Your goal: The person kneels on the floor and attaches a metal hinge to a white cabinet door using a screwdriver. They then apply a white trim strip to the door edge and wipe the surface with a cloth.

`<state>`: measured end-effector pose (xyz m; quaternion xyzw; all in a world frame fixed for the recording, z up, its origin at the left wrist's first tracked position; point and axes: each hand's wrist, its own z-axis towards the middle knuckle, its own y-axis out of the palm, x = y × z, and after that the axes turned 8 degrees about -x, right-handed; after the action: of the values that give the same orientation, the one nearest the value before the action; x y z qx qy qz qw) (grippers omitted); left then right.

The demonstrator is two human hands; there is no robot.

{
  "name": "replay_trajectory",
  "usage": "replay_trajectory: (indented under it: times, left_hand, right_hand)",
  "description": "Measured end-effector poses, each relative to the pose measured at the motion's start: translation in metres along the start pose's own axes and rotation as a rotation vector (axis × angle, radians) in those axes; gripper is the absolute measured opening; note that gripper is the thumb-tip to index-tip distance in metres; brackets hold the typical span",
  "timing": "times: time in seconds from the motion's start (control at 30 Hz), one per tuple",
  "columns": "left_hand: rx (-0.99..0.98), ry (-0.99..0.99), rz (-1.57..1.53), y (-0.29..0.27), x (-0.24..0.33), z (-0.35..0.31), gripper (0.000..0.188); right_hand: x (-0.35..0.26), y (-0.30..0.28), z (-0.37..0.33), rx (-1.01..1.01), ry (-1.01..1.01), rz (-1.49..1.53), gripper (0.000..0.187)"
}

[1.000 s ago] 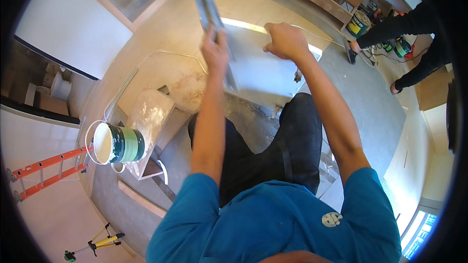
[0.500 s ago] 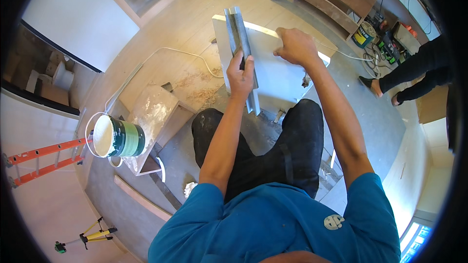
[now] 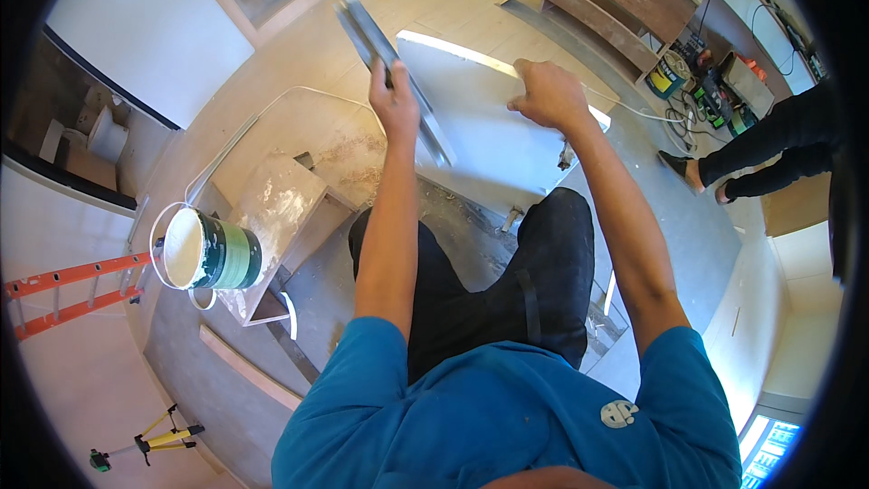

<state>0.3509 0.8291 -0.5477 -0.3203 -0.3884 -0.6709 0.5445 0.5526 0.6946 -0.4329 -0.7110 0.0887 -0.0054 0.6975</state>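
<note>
My left hand [image 3: 395,107] is closed around a long grey metal channel [image 3: 424,118], which slants from upper left to lower right along the left part of a white panel [image 3: 493,127]. The panel stands tilted in front of my knees, with a rough pale top edge. My right hand [image 3: 550,95] is closed over that top edge, thumb on the near face and the other fingers partly hidden behind. Hardware that looks like hinges [image 3: 511,217] shows at the panel's lower edge.
To the left, a green-and-white bucket [image 3: 226,252] stands on a dusty wooden box [image 3: 276,190]. An orange ladder [image 3: 77,276] and a yellow tripod [image 3: 167,436] are further left. A white cable [image 3: 299,91] crosses the floor. A person's legs [image 3: 769,145] and several tools [image 3: 715,100] are at right.
My left hand has moved left with the metal channel, which now leans further left. My right hand stays at the panel's top edge.
</note>
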Motion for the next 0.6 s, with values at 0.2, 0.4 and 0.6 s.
replay_trajectory:
  times: [0.2, 0.4, 0.6]
  left_hand:
    - [-0.076, 0.048, 0.247, 0.047, -0.009, -0.079, 0.020]
    - [-0.095, -0.062, 0.102, 0.014, 0.014, -0.019, 0.035]
    - [-0.233, 0.111, 0.235, 0.055, 0.004, -0.118, 0.040]
  right_hand:
    - [-0.001, 0.006, -0.001, 0.034, -0.023, -0.003, 0.038]
    - [-0.003, 0.001, -0.005, 0.018, -0.003, 0.011, 0.033]
    - [-0.003, 0.011, -0.006, 0.061, -0.031, 0.015, 0.033]
